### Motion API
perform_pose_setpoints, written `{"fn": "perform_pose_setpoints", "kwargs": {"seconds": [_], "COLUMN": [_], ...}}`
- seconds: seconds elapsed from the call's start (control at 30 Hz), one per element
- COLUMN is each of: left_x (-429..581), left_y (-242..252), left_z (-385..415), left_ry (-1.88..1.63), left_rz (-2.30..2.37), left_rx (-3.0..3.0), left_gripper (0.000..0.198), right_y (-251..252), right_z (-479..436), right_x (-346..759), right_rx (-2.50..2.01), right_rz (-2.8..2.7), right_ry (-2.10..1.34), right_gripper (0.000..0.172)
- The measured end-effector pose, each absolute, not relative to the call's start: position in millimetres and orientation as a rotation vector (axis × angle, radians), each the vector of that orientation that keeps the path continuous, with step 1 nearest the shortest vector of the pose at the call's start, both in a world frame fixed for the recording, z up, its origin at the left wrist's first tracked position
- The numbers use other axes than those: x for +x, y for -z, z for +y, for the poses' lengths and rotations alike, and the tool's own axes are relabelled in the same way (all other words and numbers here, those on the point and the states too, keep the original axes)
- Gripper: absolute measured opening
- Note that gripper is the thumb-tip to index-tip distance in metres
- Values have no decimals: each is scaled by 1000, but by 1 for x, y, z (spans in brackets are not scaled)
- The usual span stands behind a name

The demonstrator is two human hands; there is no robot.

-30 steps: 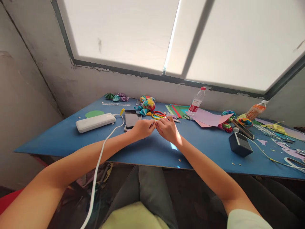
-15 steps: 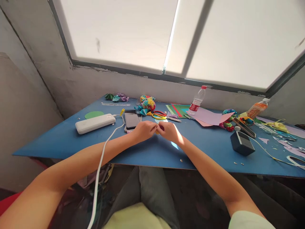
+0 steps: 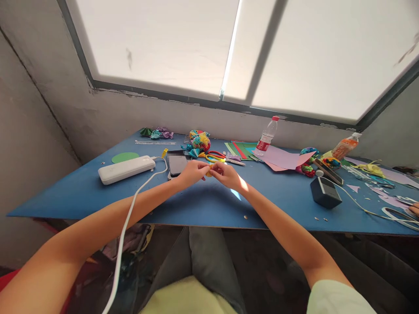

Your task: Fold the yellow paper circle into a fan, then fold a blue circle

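My left hand (image 3: 192,171) and my right hand (image 3: 225,174) meet over the middle of the blue table (image 3: 81,192). Both are closed in a pinch on a small yellow piece of paper (image 3: 208,170) held between their fingertips. Just behind them lie yellow-and-red scissors (image 3: 215,156) and a dark phone (image 3: 177,164). Several colourful folded paper pieces (image 3: 198,143) sit further back.
A white power bank (image 3: 126,168) with a white cable (image 3: 131,218) lies at the left, beside a green paper circle (image 3: 125,157). Coloured paper sheets (image 3: 278,158), a water bottle (image 3: 266,141), an orange drink bottle (image 3: 344,148), a black box (image 3: 325,192) and paper scraps occupy the right. Another person's fingers (image 3: 414,209) show at the right edge.
Both hands have stayed pinched together on the yellow piece and shifted slightly. The camera has tilted, so the table sits a little higher and further left in view.
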State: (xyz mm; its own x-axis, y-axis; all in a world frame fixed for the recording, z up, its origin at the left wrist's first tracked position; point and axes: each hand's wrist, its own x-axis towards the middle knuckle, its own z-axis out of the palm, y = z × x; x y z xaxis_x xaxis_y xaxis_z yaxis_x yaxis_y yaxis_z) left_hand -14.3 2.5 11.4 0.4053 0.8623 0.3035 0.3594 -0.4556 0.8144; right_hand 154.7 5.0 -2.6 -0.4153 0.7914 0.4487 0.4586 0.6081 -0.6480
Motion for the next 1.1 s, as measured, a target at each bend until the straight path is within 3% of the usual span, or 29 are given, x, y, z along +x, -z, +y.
{"fn": "perform_pose_setpoints", "kwargs": {"seconds": [0.4, 0.67, 1.1], "left_x": [-14, -12, -10], "left_y": [-22, -16, -15], "left_z": [-4, 3, 4], "left_ry": [-818, -981, -882], "left_rz": [801, 920, 890], "left_rx": [1529, 1487, 1697], "left_gripper": [42, 40, 32], "right_y": [-2, -4, 2], "right_z": [11, 6, 13], "right_x": [159, 158, 159], "right_rx": [-985, -953, -942], "right_rz": [-2004, -2037, -1817], "right_ry": [-30, -416, -882], "right_gripper": [32, 31, 35]}}
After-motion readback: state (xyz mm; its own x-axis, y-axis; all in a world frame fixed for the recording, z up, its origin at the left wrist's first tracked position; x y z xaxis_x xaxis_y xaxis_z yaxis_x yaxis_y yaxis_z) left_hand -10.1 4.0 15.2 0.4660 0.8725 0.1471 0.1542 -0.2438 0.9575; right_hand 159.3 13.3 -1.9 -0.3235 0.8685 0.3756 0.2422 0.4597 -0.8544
